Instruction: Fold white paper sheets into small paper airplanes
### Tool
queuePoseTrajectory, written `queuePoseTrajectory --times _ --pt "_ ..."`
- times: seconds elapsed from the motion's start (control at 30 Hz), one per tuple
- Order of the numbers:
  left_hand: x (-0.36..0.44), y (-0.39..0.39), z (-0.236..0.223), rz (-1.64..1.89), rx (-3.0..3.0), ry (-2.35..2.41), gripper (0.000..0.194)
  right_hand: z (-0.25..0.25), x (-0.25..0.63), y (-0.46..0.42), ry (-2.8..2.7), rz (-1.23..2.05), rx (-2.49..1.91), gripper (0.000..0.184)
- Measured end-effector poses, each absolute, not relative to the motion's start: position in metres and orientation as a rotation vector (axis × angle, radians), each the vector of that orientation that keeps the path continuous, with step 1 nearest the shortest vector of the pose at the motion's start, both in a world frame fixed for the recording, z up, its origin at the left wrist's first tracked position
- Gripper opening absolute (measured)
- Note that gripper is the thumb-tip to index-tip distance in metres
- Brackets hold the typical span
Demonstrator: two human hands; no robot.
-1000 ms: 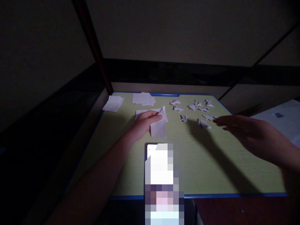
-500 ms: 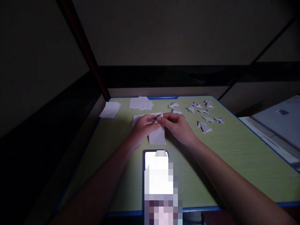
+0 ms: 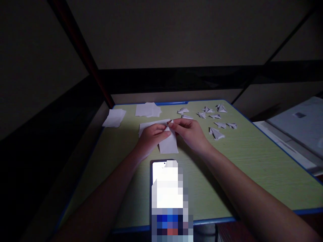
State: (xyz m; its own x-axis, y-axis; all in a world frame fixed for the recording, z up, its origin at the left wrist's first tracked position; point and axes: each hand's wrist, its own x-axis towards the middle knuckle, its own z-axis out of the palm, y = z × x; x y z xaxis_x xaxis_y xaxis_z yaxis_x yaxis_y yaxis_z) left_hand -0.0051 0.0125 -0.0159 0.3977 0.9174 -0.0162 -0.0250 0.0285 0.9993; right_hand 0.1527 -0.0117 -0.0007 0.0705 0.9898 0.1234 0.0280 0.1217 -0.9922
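Observation:
A white sheet of paper [image 3: 168, 144] lies on the green table [image 3: 242, 161] just beyond a lit phone [image 3: 167, 188]. My left hand [image 3: 150, 137] presses and pinches the paper's top left part, fingers closed on it. My right hand [image 3: 189, 131] pinches the paper's upper edge from the right, and the fingertips of both hands meet at the top corner. Under the left hand lies another flat white sheet [image 3: 148, 125].
Several small folded paper pieces [image 3: 215, 133] are scattered at the table's far right. Two stacks of white paper squares [image 3: 147, 109] [image 3: 114, 118] sit at the far left. A dark red post [image 3: 83, 58] and a dark rail stand behind; a white surface [image 3: 300, 124] is at right.
My right hand came in from the right and took hold of the paper beside my left hand. The view has tilted down slightly.

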Motion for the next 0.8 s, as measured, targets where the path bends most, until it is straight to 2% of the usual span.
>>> queuePoseTrajectory --times 0.33,0.5,0.67,0.8 --pt "-0.0040 0.0116 -0.0160 0.913 1.273 0.899 0.033 -0.0010 0.1546 -0.0114 -1.230 1.036 -1.177 0.028" --pt "-0.0043 0.0159 -0.0185 0.984 1.349 0.955 0.030 -0.0049 0.1552 -0.0109 -1.161 1.204 -1.165 0.034" --pt "-0.0038 0.0190 -0.0216 1.029 1.350 0.958 0.041 -0.0061 0.1562 -0.0109 -1.160 1.162 -1.208 0.025" --pt "-0.0038 0.0144 -0.0198 0.992 1.374 0.875 0.043 -0.0046 0.1589 -0.0105 -1.144 1.100 -1.226 0.020"
